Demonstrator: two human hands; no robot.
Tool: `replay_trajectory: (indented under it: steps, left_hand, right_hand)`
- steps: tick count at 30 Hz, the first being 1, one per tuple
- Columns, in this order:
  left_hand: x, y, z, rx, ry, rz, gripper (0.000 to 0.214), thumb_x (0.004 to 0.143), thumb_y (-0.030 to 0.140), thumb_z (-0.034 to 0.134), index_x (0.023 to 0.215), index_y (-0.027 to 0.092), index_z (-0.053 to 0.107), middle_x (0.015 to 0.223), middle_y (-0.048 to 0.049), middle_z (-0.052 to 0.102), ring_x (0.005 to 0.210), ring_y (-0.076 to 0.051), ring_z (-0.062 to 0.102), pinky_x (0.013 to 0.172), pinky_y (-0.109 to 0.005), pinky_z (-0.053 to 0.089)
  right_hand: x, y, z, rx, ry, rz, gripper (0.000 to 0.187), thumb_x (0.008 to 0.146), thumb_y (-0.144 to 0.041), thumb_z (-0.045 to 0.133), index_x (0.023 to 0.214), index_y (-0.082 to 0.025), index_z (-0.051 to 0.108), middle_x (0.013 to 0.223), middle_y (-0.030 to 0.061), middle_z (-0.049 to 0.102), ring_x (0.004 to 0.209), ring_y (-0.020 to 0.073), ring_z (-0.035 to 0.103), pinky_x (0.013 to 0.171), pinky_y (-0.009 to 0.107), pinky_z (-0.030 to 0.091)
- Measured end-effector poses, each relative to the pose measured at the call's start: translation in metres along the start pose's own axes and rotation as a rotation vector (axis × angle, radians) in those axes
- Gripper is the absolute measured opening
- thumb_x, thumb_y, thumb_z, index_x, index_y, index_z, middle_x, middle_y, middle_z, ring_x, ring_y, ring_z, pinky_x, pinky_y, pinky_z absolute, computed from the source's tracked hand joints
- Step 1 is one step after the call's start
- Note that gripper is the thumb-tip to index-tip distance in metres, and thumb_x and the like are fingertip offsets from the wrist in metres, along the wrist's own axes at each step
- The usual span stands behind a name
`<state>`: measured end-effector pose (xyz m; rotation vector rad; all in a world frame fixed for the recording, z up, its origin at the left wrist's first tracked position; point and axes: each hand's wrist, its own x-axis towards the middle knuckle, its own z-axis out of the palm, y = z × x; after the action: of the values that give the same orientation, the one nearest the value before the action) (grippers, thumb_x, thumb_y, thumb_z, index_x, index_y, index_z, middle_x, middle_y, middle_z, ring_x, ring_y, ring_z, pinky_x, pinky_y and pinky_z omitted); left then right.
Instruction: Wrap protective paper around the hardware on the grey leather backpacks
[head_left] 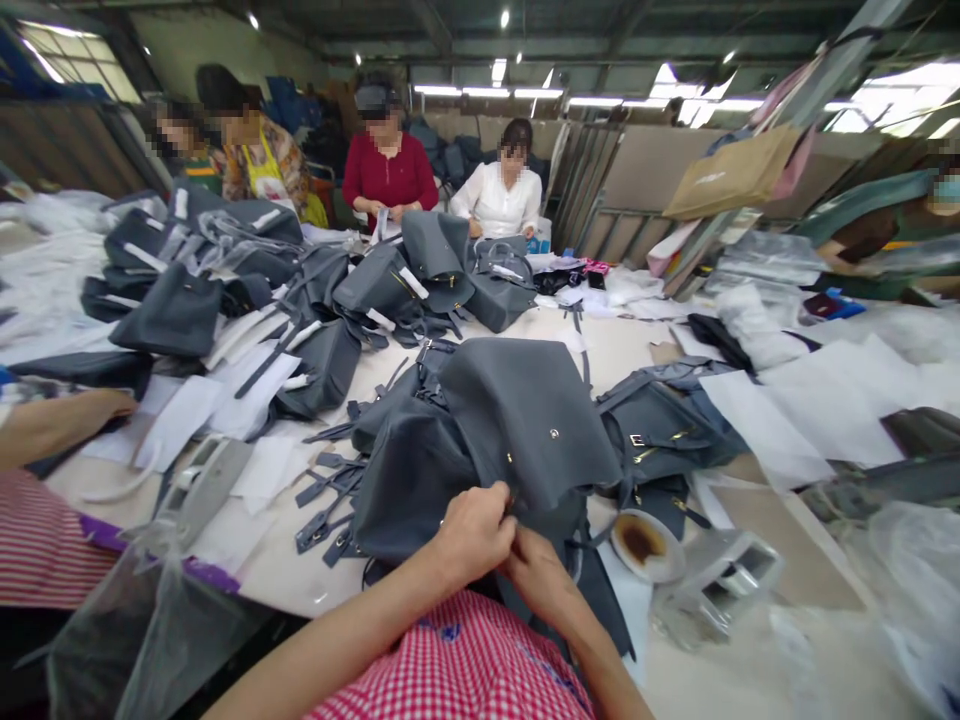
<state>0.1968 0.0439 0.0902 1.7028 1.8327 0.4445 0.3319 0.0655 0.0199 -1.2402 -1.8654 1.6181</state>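
While two hands [474, 535] [543, 577] pinch one bag [517, 405], one dish [672, 562] sits nearby.

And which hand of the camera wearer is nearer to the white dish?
Right. The right hand is at the grey bag, to the left of the white dish; the left hand is farther left.

Table [289, 575]: pale, bare in patches
Middle: dark grey bag [525, 410], buckled straps [319, 528] beside it
Left: heaped grey bags [176, 312], white papers [184, 420]
Right: dish [673, 563] of brown liquid, white sheets [765, 425], clear plastic [919, 575]
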Motion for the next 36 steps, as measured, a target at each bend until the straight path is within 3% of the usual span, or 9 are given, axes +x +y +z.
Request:
replay_trajectory:
  steps: [2, 5, 9, 13, 18, 25, 30, 36]
  left_hand:
    - [0.0, -0.014, 0.001, -0.316, -0.074, -0.041, 0.011, 0.076, 0.015, 0.045, 0.083, 0.017, 0.054, 0.074, -0.0061, 0.069, 0.064, -0.018, 0.065, 0.058, -0.028, 0.049]
    - [-0.004, -0.029, 0.003, -0.847, -0.217, -0.135, 0.016, 0.075, 0.02, 0.048, 0.091, 0.018, 0.047, 0.069, -0.002, 0.068, 0.045, -0.011, 0.056, 0.043, -0.021, 0.043]
    - [-0.011, -0.038, 0.008, -1.213, -0.278, -0.182, 0.026, 0.075, 0.036, 0.06, 0.085, 0.019, 0.042, 0.066, -0.003, 0.069, 0.042, -0.008, 0.055, 0.039, -0.016, 0.041]
    - [-0.016, -0.042, 0.017, -1.278, -0.215, -0.218, 0.033, 0.074, 0.042, 0.066, 0.082, 0.018, 0.044, 0.059, -0.001, 0.066, 0.04, -0.008, 0.055, 0.038, -0.015, 0.041]
    - [-0.018, -0.045, 0.023, -1.286, -0.167, -0.192, 0.034, 0.073, 0.041, 0.069, 0.082, 0.017, 0.046, 0.065, -0.0039, 0.07, 0.044, -0.011, 0.061, 0.042, -0.019, 0.049]
    - [-0.023, -0.05, 0.021, -1.336, -0.239, -0.211, 0.032, 0.075, 0.038, 0.068, 0.086, 0.016, 0.048, 0.071, -0.0073, 0.072, 0.05, -0.013, 0.066, 0.047, -0.021, 0.052]
    - [-0.026, -0.05, 0.015, -1.238, -0.251, -0.186, 0.03, 0.075, 0.032, 0.069, 0.09, 0.015, 0.049, 0.077, -0.0075, 0.072, 0.06, -0.015, 0.07, 0.056, -0.024, 0.055]
    - [-0.031, -0.05, 0.015, -1.231, -0.258, -0.158, 0.034, 0.071, 0.02, 0.066, 0.093, 0.02, 0.04, 0.077, -0.0027, 0.07, 0.061, -0.015, 0.069, 0.059, -0.026, 0.055]
  right_hand:
    - [-0.003, -0.003, -0.006, 0.099, -0.011, 0.084, 0.026, 0.079, -0.044, 0.057, 0.071, -0.02, 0.063, 0.064, 0.0018, 0.065, 0.061, 0.0179, 0.06, 0.058, 0.029, 0.046]
    - [-0.005, -0.013, -0.01, 0.424, -0.035, 0.203, 0.04, 0.077, -0.057, 0.061, 0.078, -0.017, 0.066, 0.067, 0.0025, 0.067, 0.064, 0.0178, 0.063, 0.058, 0.028, 0.048]
    - [-0.003, -0.024, -0.002, 0.753, -0.062, 0.207, 0.045, 0.071, -0.059, 0.071, 0.078, -0.015, 0.068, 0.062, 0.002, 0.065, 0.058, 0.0141, 0.06, 0.053, 0.023, 0.046]
    - [0.001, -0.026, 0.007, 0.732, 0.094, 0.253, 0.045, 0.058, -0.055, 0.082, 0.064, -0.013, 0.066, 0.051, -0.0002, 0.059, 0.046, 0.0084, 0.05, 0.04, 0.018, 0.032]
    - [0.002, -0.028, 0.01, 0.68, 0.199, 0.218, 0.042, 0.055, -0.049, 0.085, 0.07, -0.014, 0.068, 0.057, 0.0003, 0.063, 0.049, 0.0101, 0.052, 0.043, 0.021, 0.036]
    - [-0.001, -0.035, 0.005, 0.541, 0.205, 0.247, 0.041, 0.055, -0.05, 0.084, 0.07, -0.015, 0.068, 0.059, 0.0004, 0.064, 0.051, 0.0116, 0.052, 0.044, 0.022, 0.035]
    - [-0.002, -0.035, 0.01, 0.622, 0.194, 0.191, 0.04, 0.054, -0.046, 0.086, 0.067, -0.015, 0.066, 0.053, -0.0029, 0.057, 0.047, 0.008, 0.044, 0.042, 0.021, 0.03]
    - [0.0, -0.035, 0.014, 0.688, 0.253, 0.203, 0.041, 0.05, -0.043, 0.088, 0.07, -0.015, 0.065, 0.057, -0.0006, 0.061, 0.051, 0.0115, 0.051, 0.045, 0.023, 0.036]
